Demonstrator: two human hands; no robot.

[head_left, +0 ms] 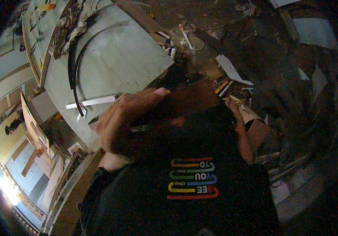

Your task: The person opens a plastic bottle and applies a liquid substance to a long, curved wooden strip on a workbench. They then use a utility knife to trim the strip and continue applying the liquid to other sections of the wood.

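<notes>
Right now your left hand [127, 118] is raised close to the camera, fingers curled over the near left edge of a dark brown board [192, 96] and gripping it. Your right hand [233, 108] sits at the board's far right end — it touches the board there, but the shadow is too deep to tell whether the fingers are closed around it or just resting against it. The board itself hangs between your two hands, in front of your chest and above your black shirt [184, 196] with its coloured print. To your left lies a large pale grey panel [125, 55], with a curved black strip [74, 59] and a short white bar [92, 102] lying on it. Beyond the board, the dark floor [263, 51] is littered with offcuts — among them a white strip [231, 70] and a brown cardboard piece [257, 131] just beside your right forearm.
</notes>
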